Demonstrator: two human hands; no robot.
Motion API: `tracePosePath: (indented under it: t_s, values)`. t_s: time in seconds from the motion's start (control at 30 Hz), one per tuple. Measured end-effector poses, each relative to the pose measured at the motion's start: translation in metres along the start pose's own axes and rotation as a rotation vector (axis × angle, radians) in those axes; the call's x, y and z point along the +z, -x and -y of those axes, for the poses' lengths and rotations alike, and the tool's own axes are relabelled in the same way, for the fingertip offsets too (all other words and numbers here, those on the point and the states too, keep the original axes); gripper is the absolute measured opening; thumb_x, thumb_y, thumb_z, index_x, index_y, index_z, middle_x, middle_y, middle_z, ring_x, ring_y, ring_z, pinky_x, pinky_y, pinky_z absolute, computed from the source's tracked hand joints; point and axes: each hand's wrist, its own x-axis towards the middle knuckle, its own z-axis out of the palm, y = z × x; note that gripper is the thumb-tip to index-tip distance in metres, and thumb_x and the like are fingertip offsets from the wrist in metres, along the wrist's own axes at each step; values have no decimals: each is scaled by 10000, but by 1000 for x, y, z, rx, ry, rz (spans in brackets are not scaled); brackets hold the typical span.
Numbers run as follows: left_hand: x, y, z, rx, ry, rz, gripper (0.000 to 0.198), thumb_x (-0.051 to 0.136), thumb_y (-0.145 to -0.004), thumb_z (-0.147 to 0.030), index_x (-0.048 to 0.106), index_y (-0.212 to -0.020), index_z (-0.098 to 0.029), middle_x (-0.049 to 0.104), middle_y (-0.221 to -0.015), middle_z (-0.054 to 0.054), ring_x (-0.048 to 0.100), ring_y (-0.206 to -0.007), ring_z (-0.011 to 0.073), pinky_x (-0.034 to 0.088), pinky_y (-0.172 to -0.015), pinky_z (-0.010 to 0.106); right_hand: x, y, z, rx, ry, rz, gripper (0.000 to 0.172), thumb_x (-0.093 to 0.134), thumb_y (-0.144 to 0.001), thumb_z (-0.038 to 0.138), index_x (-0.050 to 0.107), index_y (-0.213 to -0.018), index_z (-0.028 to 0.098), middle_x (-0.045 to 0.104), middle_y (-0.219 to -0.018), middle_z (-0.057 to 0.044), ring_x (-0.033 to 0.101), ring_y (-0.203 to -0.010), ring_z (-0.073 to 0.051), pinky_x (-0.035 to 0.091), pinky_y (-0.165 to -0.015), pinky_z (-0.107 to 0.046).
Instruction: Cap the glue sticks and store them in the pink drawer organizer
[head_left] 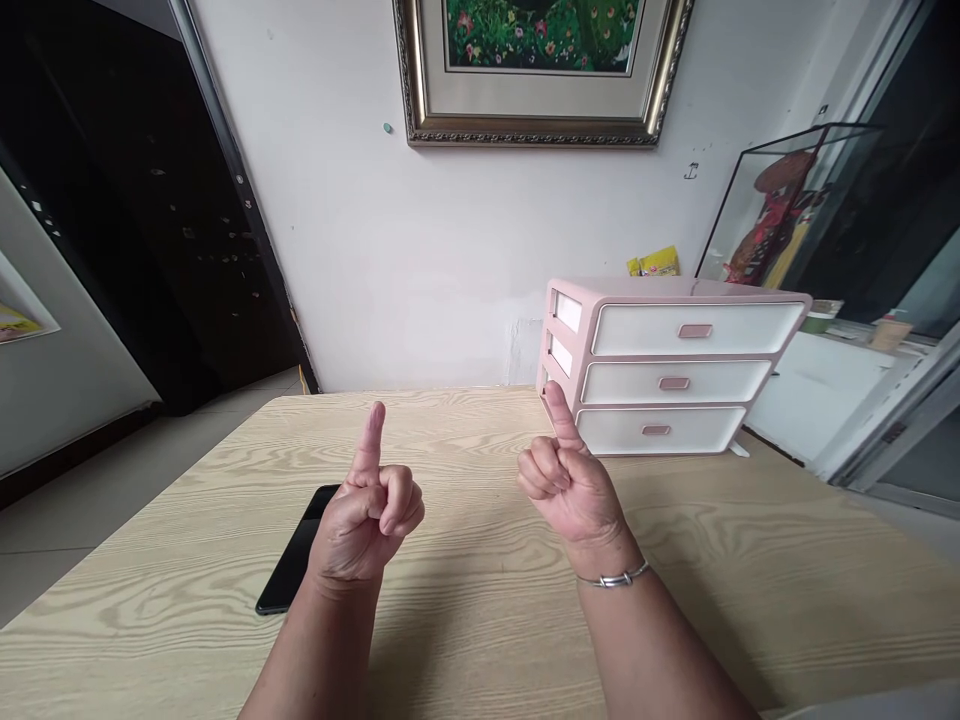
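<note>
My left hand (367, 515) is raised over the table with its index finger pointing up. Its other fingers are folded into the palm, the thumb lies across them, and it holds nothing. A black smartphone (289, 565) lies flat on the table behind this hand and wrist, which partly hide it. My right hand (574, 485) mirrors that pose, index finger upright and the rest curled in, with nothing in it. A silver bracelet (619, 579) circles the right wrist. Just beyond the right hand stands a pink and white drawer unit (679, 381), its lower left corner partly covered by the hand.
The light wood-grain table (465, 640) reaches to the white wall. A yellow packet (655, 262) sits at the drawer unit's back edge. A glass case (780, 215) with a figure stands at the right. Above hangs a framed picture (532, 132); a dark doorway (150, 220) is at the left.
</note>
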Motion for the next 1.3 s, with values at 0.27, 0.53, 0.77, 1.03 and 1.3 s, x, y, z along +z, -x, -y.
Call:
tracePosePath:
  t_s: [0.27, 0.53, 0.77, 1.03, 1.3]
  values:
    - [1, 0, -1, 9, -31, 3, 939, 442, -783, -11, 188, -1571, -454, 402, -515, -77, 231, -474, 95, 356, -469, 131, -1, 1, 2, 16, 45, -11, 869, 598, -774, 168, 314, -1548, 442, 255, -496, 122, 123, -484, -118, 160, -462, -230]
    - [-4, -1, -3, -22, -23, 27, 1023, 461, -777, -2, 21, -1574, -468, 452, -530, -77, 293, -460, 91, 374, -466, 143, -1, 0, 4, 40, 120, -40, 881, 544, -774, 169, 270, -1558, 462, 251, -500, 119, 143, -479, -124, 165, -462, -237]
    - [-4, -2, -5, -37, -66, 46, 1049, 457, -760, 3, -35, -1569, -450, 459, -524, -88, 294, -438, 80, 378, -457, 142, 3, 0, 5, 39, 117, -20, 902, 531, -769, 141, 253, -1563, 465, 239, -501, 122, 142, -477, -119, 164, -458, -230]
    - [-2, -1, -5, -31, -51, 52, 1029, 458, -775, 5, -2, -1579, -444, 451, -531, -86, 299, -449, 83, 384, -464, 137, 3, 1, 4, 37, 133, -23, 889, 538, -794, 168, 223, -1572, 461, 236, -505, 120, 147, -481, -122, 164, -457, -234]
    - [-3, -1, -2, -22, -47, 39, 1026, 426, -758, 12, 9, -1585, -429, 468, -523, -79, 254, -458, 92, 358, -455, 139, 2, -1, 2, 32, 99, 3, 911, 537, -773, 147, 231, -1570, 463, 247, -497, 119, 131, -482, -125, 161, -449, -230]
